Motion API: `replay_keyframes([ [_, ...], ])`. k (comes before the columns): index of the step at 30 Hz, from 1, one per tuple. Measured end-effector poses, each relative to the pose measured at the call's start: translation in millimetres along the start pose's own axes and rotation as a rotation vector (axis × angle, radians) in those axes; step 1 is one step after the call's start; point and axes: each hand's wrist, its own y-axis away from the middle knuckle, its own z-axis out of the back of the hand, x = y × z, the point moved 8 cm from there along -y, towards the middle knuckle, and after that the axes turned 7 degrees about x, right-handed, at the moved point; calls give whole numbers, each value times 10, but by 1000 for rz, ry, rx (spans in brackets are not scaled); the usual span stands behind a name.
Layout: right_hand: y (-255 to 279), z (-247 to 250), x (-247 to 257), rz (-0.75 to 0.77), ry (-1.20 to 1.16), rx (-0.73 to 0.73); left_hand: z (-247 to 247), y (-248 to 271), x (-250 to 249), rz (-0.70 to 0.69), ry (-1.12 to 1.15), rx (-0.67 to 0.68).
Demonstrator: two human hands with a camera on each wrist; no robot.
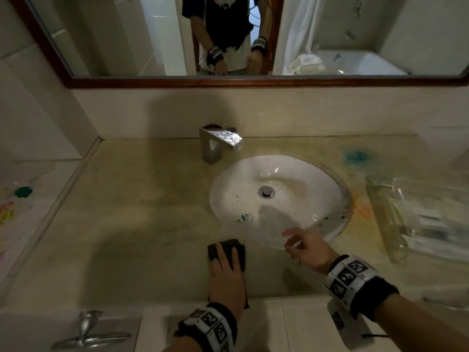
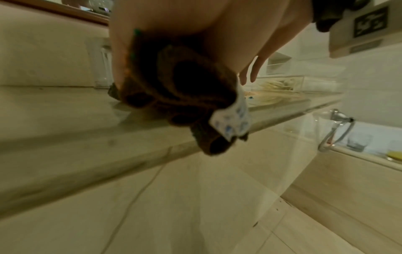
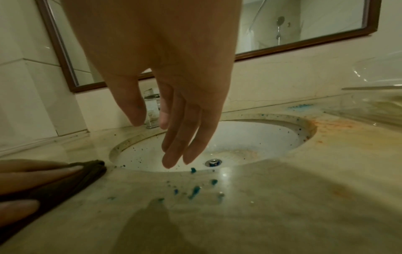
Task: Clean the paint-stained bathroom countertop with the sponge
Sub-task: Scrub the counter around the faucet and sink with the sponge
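While the left hand point(image 1: 224, 271) lies flat with straight fingers pressing the single dark sponge point(image 1: 226, 250) onto the countertop point(image 1: 142, 199), just off the near-left rim of the one white basin point(image 1: 274, 196), the paint left to scrub lies to its right. The sponge looks more like a folded cloth pad than a block, its long axis seemingly running from the counter's front edge toward the wall. Just right of it, in front of the basin, a scatter of small teal flecks point(image 3: 193, 191) dots the stone; I judge these the nearest target, so a rightward wipe by this hand, the nearer one, seems due. Above the basin's near rim hovers the right hand point(image 1: 304, 246), fingers relaxed, holding nothing. Farther right I count two larger stains: an orange smear point(image 1: 364, 208) beside the basin's right edge and a teal blotch point(image 1: 356, 157) toward the back, both well apart from the sponge.
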Motion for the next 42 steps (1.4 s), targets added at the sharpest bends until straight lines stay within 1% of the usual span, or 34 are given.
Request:
replay_keyframes([
  [1,-11,21,-48,0,12,13,8,-47,-60,28,19,6],
  [2,-28,57,-92,3,21,26,54,-99,-132,44,16,-30],
  [3,-54,106,-139,7,34,39,93,-142,-209,66,20,-37],
  [5,-124,243,-219,15,59,56,209,-234,-361,96,5,-23],
  [9,-276,585,-392,41,73,49,444,-425,-652,102,45,-24],
  [11,-292,754,-476,52,60,32,601,-509,-811,52,89,-30],
  [12,-291,830,-512,57,58,25,707,-550,-878,19,157,-45],
  [14,-269,950,-563,63,45,24,906,-611,-908,-7,480,-100],
  [15,-250,987,-570,68,23,22,995,-626,-899,-16,602,-147],
  [16,-229,1004,-550,81,-7,21,1100,-606,-902,-34,670,-204],
  [17,-209,997,-509,98,-42,27,1213,-548,-926,-58,710,-246],
  [19,-147,931,-349,144,-139,52,1305,-445,-1018,-128,776,-267],
  [21,-97,843,-175,185,-295,85,1358,-310,-1152,-220,805,-260],
  [23,-70,762,-53,213,-409,117,1364,-206,-1196,-289,835,-292],
  [26,-52,662,2,230,-460,110,1349,-75,-1144,-363,970,-337],
  [28,-30,592,11,236,-435,92,1270,22,-1129,-399,1058,-311],
  [31,28,502,-15,271,-334,69,1122,183,-1216,-490,1189,-184],
  [32,46,497,-46,279,-306,55,1100,218,-1222,-524,1187,-171],
  [33,63,497,-89,279,-283,39,1109,249,-1197,-545,1138,-190],
  [35,102,520,-179,261,-238,6,1180,255,-1026,-525,975,-301],
  [37,152,528,-242,236,-138,-11,1258,209,-723,-407,847,-442],
  [38,187,511,-235,250,-17,-19,1260,169,-547,-324,837,-480],
  [40,286,398,-160,349,256,-27,1144,71,-243,-183,840,-503],
  [42,366,165,-96,457,422,-19,980,7,-103,-117,786,-488],
])
